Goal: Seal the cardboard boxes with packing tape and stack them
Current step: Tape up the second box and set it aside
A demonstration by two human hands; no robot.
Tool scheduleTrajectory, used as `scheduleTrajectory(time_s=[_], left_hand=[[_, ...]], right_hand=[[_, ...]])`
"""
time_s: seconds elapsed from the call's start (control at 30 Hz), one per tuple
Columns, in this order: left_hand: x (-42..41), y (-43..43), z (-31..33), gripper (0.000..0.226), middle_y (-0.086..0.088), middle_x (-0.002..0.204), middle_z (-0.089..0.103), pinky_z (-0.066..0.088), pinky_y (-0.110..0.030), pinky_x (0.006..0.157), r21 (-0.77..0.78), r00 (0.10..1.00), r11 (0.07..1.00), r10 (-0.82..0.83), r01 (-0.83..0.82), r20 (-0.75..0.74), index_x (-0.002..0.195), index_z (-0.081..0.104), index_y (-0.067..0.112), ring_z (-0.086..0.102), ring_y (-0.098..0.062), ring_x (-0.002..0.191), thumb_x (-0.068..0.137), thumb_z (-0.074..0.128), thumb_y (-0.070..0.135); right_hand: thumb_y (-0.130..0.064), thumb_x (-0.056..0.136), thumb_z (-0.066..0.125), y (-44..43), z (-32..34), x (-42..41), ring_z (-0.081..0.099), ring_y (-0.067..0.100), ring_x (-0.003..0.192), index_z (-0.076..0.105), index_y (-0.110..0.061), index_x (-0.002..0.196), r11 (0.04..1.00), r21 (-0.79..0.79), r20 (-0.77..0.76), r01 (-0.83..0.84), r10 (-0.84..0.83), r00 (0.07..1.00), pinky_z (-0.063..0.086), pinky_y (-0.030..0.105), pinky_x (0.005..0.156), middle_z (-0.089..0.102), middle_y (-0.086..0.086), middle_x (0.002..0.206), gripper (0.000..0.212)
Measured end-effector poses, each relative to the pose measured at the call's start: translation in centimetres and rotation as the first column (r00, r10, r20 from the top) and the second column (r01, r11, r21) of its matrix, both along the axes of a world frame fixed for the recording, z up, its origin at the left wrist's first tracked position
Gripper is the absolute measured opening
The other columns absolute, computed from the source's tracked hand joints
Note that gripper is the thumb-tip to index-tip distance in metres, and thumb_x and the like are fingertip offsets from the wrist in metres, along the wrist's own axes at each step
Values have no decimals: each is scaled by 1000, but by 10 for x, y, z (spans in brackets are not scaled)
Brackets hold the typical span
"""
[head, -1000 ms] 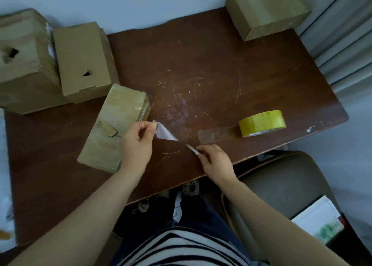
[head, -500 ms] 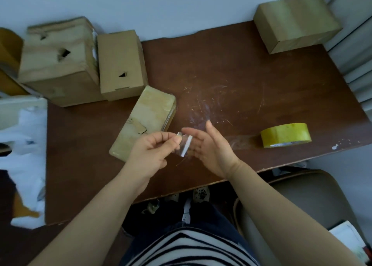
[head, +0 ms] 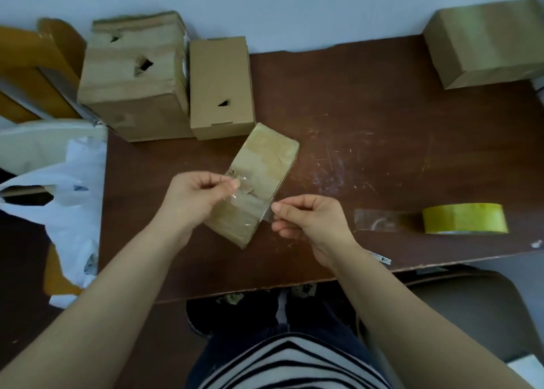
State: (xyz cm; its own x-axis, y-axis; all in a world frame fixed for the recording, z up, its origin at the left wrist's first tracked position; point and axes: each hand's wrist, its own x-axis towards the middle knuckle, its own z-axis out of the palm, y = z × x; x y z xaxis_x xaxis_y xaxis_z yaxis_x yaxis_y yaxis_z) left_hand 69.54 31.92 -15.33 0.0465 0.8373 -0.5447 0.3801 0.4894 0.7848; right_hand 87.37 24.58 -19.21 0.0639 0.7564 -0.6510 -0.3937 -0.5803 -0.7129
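Note:
A flat, taped cardboard box (head: 265,167) lies slanted on the brown table (head: 382,141). Above its near half I stretch a clear strip of tape (head: 250,195) between both hands. My left hand (head: 197,197) pinches the strip's left end. My right hand (head: 312,220) pinches its right end, just off the box's right edge. The yellow tape roll (head: 465,218) lies flat at the right, its loose clear end stuck to the table. A sealed box (head: 485,41) stands at the far right corner.
Two more cardboard boxes, a large one (head: 132,76) and a narrow one (head: 220,85), stand at the table's back left. A white plastic bag (head: 64,188) and orange cardboard (head: 32,64) lie left of the table. A chair (head: 471,315) is at the lower right.
The cut strip was lifted off the table edge and is now stretched between both hands over the flat box. My hands moved apart; the view shifted left.

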Motion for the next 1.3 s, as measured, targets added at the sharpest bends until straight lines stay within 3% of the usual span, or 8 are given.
scheduleTrajectory(time_s=[0.27, 0.6, 0.7, 0.8, 0.9, 1.03, 1.17, 1.3], left_hand=[[-5, 49, -22, 11, 5, 84, 70, 46, -22, 68, 111, 980, 983, -131, 148, -147, 71, 69, 28, 63, -9, 83, 81, 74, 25], [-9, 60, -28, 11, 9, 83, 68, 36, -18, 65, 45, 968, 984, -162, 173, -193, 72, 69, 27, 58, -2, 86, 82, 72, 25], [-14, 51, -19, 16, 15, 72, 70, 37, -20, 62, 15, 990, 998, -56, 58, -129, 65, 71, 19, 59, 5, 74, 80, 74, 23], [-19, 24, -16, 13, 9, 55, 63, 35, -16, 41, -84, 988, 985, 151, -152, -21, 66, 71, 15, 48, 3, 43, 77, 76, 19], [-18, -3, -16, 14, 8, 45, 54, 25, -14, 31, -149, 947, 939, 319, -310, 41, 62, 70, 14, 36, 1, 32, 75, 77, 13], [-7, -20, -17, 13, 9, 41, 55, 27, -11, 31, -153, 866, 866, 492, -475, 93, 65, 68, 10, 40, 2, 31, 76, 74, 8], [3, -28, -17, 10, 9, 39, 52, 27, -9, 32, -180, 799, 813, 580, -554, 161, 71, 67, 3, 39, 1, 30, 80, 71, 4], [7, -34, -23, 16, 10, 42, 54, 30, -9, 33, -162, 800, 811, 583, -562, 143, 67, 65, 6, 44, 1, 32, 83, 68, 4]], right_hand=[[-14, 84, 74, 33, -8, -29, 62, 15, 42, 64, -4, 82, 999, -45, 266, -15, 27, 964, 41, 20, 34, 63, 2, 53, 15], [-18, 79, 79, 44, -10, -29, 54, 11, 35, 63, -7, 82, 994, -98, 363, -56, 88, 927, 34, 19, 31, 65, 2, 52, 19], [-15, 75, 82, 53, 3, -16, 56, 11, 37, 64, -7, 81, 987, -96, 383, -127, 154, 911, 38, 19, 32, 65, 3, 52, 20], [-12, 71, 83, 74, 21, 2, 59, 12, 40, 64, -3, 82, 961, -110, 390, -255, 278, 878, 42, 18, 34, 66, 4, 52, 23], [-12, 73, 81, 101, 36, 13, 64, 12, 48, 67, 0, 86, 867, -148, 431, -476, 489, 758, 47, 18, 40, 69, 6, 58, 22], [-12, 83, 74, 128, 44, 9, 67, 7, 54, 69, -7, 84, 681, -237, 524, -693, 691, 499, 47, 15, 43, 70, 0, 60, 7], [-18, 86, 71, 138, 36, -2, 56, 0, 43, 65, -23, 75, 616, -237, 709, -751, 639, 300, 44, 16, 49, 65, -7, 61, 14], [-22, 88, 69, 138, 29, -7, 52, -1, 52, 70, -20, 87, 553, -216, 805, -805, 567, 173, 45, 22, 61, 65, -7, 73, 2]])
